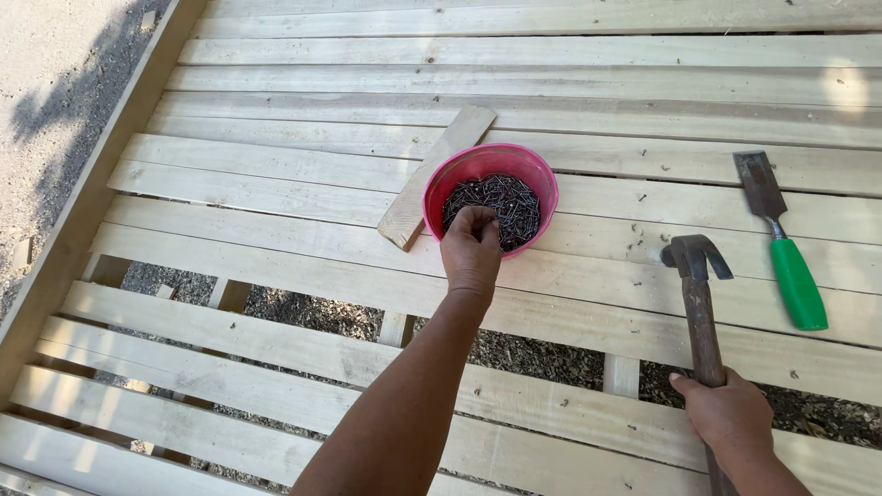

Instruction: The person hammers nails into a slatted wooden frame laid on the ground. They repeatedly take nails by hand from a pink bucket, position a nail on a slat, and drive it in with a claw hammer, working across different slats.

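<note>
A pink bowl (537, 176) full of dark nails (514, 207) stands on a platform of pale wooden slats (276, 184). My left hand (471, 250) reaches into the bowl from its near side, fingers curled down among the nails. My right hand (730, 413) grips the wooden handle of a claw hammer (695, 276), whose rusty head rests on a slat to the right of the bowl.
A chisel with a green handle (796, 283) lies on the slats at the far right. A short loose board (434, 174) lies diagonally against the bowl's left side. Gaps between the near slats show gravel below. Bare ground (55, 83) lies beyond the platform's left edge.
</note>
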The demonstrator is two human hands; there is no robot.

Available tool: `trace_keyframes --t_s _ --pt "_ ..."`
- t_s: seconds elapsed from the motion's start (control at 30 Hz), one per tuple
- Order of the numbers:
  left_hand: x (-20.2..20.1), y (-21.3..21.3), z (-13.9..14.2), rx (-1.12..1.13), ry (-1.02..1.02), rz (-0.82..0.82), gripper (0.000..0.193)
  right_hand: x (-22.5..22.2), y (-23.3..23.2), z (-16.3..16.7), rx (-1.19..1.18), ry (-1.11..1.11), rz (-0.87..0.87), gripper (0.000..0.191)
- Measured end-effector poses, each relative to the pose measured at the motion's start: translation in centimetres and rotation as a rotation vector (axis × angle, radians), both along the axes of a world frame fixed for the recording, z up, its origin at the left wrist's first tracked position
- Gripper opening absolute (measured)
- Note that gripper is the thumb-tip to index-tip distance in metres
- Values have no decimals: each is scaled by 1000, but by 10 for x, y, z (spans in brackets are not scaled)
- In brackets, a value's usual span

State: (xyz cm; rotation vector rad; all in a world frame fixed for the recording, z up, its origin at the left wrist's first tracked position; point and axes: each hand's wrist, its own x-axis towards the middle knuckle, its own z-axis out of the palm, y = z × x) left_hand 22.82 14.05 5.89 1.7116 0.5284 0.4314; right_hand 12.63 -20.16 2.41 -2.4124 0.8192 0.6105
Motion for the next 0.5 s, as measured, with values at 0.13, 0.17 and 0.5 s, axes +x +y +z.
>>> trace_keyframes --t_s 0.13,0.17,0.5 --pt "-15 7 5 -89 27 -29 9 -2 21 27 325 -29 -316 29" --pt "-19 10 5 -101 26 -36 10 -7 27 33 373 -37 -350 29" --pt "-86 35 -30 -2 257 6 14 -76 89 55 494 41 -327 31"
